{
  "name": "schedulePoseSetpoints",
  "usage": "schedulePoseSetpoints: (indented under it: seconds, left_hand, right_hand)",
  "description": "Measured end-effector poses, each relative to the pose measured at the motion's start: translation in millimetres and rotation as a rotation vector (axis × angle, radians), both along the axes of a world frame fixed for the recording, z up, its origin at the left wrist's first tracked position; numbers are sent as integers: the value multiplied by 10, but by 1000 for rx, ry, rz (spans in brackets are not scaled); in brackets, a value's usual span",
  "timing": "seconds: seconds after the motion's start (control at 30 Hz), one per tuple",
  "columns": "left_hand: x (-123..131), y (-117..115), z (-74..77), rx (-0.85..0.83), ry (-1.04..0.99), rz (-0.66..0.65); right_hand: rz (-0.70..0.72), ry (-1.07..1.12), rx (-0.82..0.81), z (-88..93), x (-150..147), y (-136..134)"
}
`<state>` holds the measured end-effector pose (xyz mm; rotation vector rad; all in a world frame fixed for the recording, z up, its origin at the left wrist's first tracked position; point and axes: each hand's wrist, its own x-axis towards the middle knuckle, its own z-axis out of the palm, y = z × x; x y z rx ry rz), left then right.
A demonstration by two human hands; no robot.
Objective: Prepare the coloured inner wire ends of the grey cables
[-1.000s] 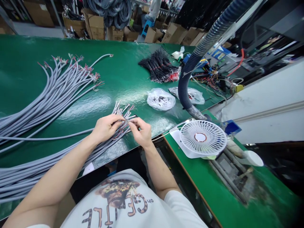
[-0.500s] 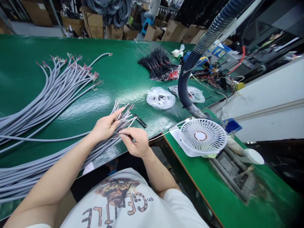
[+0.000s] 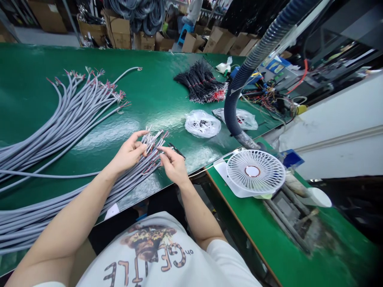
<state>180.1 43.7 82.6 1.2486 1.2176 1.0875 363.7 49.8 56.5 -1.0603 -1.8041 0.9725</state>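
Note:
A bundle of grey cables [image 3: 119, 191] runs in from the left along the front of the green table, its stripped ends [image 3: 152, 137] showing white and reddish wires. My left hand [image 3: 128, 154] is at the far side of these ends, thumb and fingers closed on some of the wires. On the near side, my right hand [image 3: 174, 164] pinches at the same wire ends; what lies between its fingertips is too small to make out. Just beyond the right fingers a black-handled tool [image 3: 177, 151] lies on the table, partly hidden.
More grey cables [image 3: 80, 107] lie at the left. Black wires with red ends [image 3: 200, 81] and a plastic bag of small parts [image 3: 202, 123] are farther back. A dark flexible hose [image 3: 236, 91] hangs at the right, above a white fan [image 3: 255, 173]. A seated person [image 3: 193, 14] is in the background.
Both hands have moved away from me toward the wire tips. My left fingers, stretched out before, have closed on wires. My right hand has shifted up along the bundle.

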Motion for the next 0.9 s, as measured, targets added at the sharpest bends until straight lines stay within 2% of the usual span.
schedulePoseSetpoints:
  seconds: [0.4, 0.73, 0.9]
  left_hand:
    - [5, 5, -22, -18, -49, 41]
    - [29, -10, -98, 22, 116, 14]
    - [60, -41, -90, 60, 209, 12]
  right_hand:
    - [21, -64, 25, -65, -137, 65]
    - [3, 6, -18, -40, -186, 67]
    - [-39, 79, -52, -9, -216, 81]
